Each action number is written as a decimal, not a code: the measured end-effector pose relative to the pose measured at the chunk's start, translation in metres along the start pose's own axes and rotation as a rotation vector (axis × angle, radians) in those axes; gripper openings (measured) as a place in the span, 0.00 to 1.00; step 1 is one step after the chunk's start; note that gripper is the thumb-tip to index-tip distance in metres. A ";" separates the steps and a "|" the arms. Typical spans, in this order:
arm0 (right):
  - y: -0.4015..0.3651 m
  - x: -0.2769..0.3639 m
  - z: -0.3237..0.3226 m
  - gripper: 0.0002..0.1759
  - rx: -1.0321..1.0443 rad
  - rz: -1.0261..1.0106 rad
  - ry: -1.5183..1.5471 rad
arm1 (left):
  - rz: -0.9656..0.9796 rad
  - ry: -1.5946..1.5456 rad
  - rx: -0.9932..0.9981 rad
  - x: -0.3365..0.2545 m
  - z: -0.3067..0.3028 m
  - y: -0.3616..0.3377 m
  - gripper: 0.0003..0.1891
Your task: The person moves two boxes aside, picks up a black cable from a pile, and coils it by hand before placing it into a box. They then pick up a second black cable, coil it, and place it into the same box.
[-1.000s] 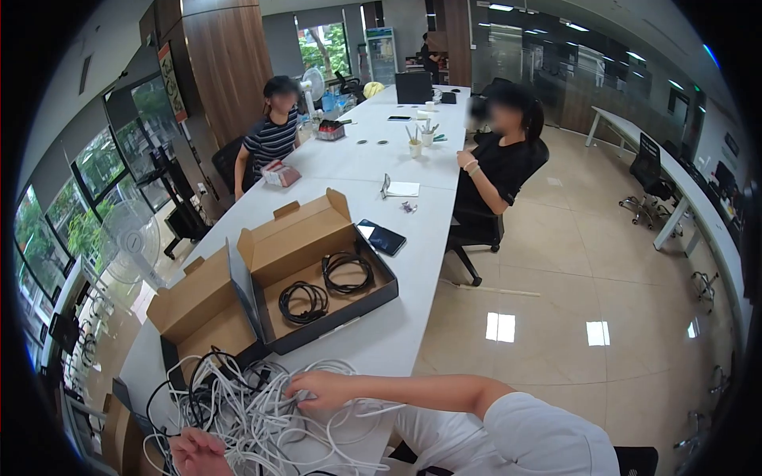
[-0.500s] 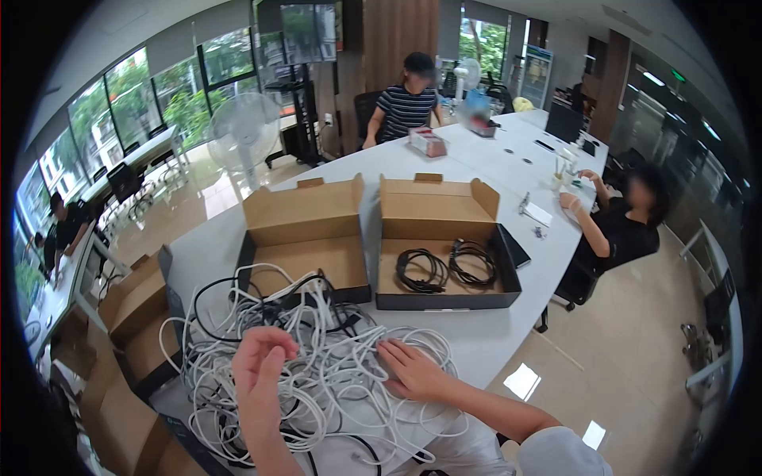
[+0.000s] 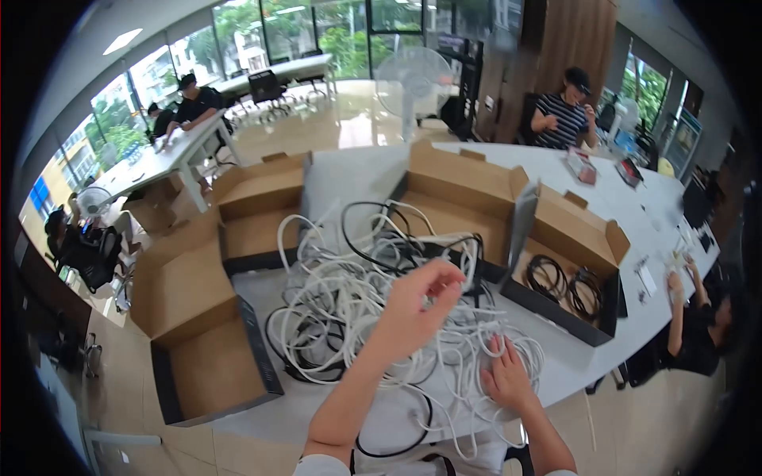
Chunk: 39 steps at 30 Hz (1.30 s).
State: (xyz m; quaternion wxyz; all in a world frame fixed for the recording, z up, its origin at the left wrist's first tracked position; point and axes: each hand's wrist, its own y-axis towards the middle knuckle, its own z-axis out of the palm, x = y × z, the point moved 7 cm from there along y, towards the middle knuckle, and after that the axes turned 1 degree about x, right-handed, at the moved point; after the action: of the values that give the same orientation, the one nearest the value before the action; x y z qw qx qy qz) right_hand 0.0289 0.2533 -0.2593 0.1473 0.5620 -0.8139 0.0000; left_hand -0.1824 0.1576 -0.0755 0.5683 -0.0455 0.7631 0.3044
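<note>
A large tangle of white cables [image 3: 333,289], with some black cables [image 3: 367,259] mixed in, lies on the table in front of me. My left hand [image 3: 421,305] hovers over the tangle, fingers loosely curled with a gap to the thumb; no cable shows in it. My right hand [image 3: 509,373] rests with outstretched fingers on looped white cable [image 3: 533,357] at the pile's right side. Beyond it, an open cardboard box [image 3: 556,321] contains two coiled black cables [image 3: 548,274].
More open cardboard boxes surround the pile: one at front left [image 3: 210,365], one at back left [image 3: 258,230], one behind it [image 3: 456,210]. A co-worker in a striped shirt [image 3: 562,119] sits across the table; another [image 3: 698,329] sits at right. A fan [image 3: 413,83] stands behind.
The view has swung left, bringing the left-hand boxes fully into sight. My left hand stays loosely curled above the tangle; my right hand still lies on the white cable loops.
</note>
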 end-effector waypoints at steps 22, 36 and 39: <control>0.015 -0.030 -0.003 0.42 -0.064 0.110 -0.013 | 0.075 0.889 -0.119 0.029 -0.007 0.010 0.25; -0.004 -0.014 -0.007 0.41 -0.218 0.000 -0.114 | 0.345 0.700 -0.212 -0.065 -0.014 -0.024 0.06; -0.001 -0.013 -0.009 0.42 -0.227 -0.009 -0.098 | 0.362 0.711 -0.243 -0.070 -0.024 -0.026 0.06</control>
State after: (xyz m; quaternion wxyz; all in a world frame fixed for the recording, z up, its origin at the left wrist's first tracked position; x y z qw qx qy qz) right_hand 0.0364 0.2657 -0.2541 0.1700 0.5445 -0.8125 -0.1204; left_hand -0.1673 0.1051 -0.0197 0.1972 -0.0797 0.8661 0.4524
